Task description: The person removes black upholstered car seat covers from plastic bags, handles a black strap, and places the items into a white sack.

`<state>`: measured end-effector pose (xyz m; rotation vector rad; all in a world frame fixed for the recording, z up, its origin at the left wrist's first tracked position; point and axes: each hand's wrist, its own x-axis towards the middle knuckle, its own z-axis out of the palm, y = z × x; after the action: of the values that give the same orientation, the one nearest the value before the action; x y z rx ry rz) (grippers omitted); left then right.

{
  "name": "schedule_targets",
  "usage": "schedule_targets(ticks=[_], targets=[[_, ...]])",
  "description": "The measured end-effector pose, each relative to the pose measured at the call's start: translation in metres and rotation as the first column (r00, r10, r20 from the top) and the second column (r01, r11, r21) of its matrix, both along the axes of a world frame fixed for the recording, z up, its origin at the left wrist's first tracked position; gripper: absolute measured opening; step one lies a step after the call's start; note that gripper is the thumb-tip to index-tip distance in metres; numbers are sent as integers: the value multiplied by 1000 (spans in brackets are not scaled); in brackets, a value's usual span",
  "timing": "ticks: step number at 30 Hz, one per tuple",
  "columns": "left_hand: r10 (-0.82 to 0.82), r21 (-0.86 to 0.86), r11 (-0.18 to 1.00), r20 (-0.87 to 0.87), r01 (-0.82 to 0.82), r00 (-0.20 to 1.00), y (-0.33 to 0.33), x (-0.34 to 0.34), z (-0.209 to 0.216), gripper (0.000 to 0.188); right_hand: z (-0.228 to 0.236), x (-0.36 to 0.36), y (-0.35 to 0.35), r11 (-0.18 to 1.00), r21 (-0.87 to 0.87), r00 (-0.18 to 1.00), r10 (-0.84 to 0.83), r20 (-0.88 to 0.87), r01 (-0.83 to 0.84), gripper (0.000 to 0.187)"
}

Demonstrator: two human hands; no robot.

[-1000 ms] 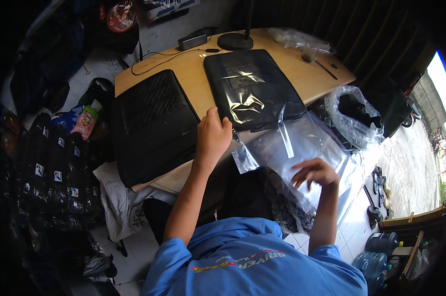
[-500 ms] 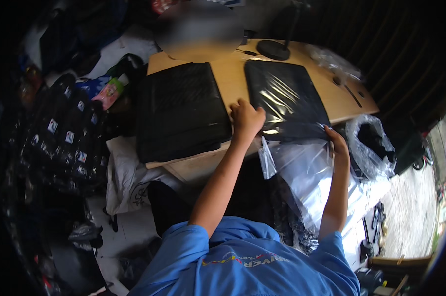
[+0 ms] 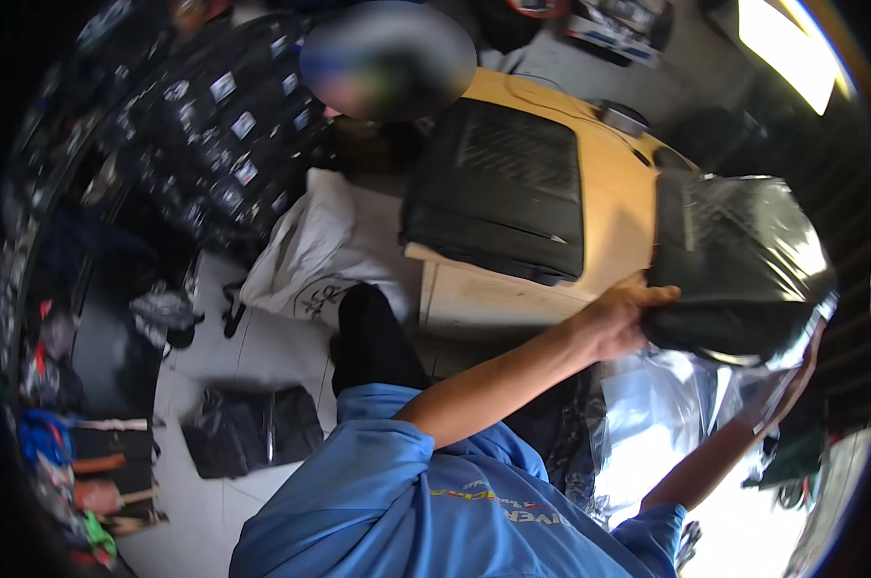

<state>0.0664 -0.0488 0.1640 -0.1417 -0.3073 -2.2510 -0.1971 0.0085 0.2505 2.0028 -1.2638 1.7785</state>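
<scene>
At the right, a flat black fabric piece (image 3: 734, 260) in shiny clear plastic is lifted and tilted. My left hand (image 3: 633, 313) is closed on its lower left edge, thumb on top. My right hand (image 3: 799, 371) grips its lower right corner, partly blurred and hidden by the plastic. To the left of it, another flat black piece (image 3: 512, 193), with a ribbed panel, lies on the wooden table (image 3: 613, 231). Below my hands hangs a clear plastic sheet or bag (image 3: 657, 414).
A large heap of black plastic-wrapped packages (image 3: 233, 125) stands at the left, beside a white sack (image 3: 310, 241). A black folded item (image 3: 252, 429) lies on the tiled floor (image 3: 190, 376). A round dark base (image 3: 623, 118) sits at the table's far edge.
The wrapped black piece has come up off the table, with both hands now gripping it. My left hand has closed on its edge. The view has swung, shifting the table rightward.
</scene>
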Motion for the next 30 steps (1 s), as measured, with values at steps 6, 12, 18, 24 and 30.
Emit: schedule_targets(ticks=[6, 12, 18, 24, 30], targets=[[380, -160, 911, -30, -380, 924, 27, 89, 62, 50, 38, 111, -11, 972, -171, 977, -184, -108, 164, 52], [877, -217, 470, 3, -856, 480, 70, 229, 39, 47, 37, 224, -58, 943, 317, 994, -110, 15, 100, 52], [849, -143, -92, 505, -985, -153, 193, 357, -32, 36, -14, 255, -138, 225, 813, 728, 611, 311, -537, 48], [616, -132, -352, 713, -927, -336, 318, 479, -166, 28, -61, 291, -157, 245, 804, 760, 551, 345, -542, 43], [398, -66, -442, 879, -894, -262, 436, 558, -260, 32, -75, 300, -156, 348, 841, 861, 449, 239, -414, 40]])
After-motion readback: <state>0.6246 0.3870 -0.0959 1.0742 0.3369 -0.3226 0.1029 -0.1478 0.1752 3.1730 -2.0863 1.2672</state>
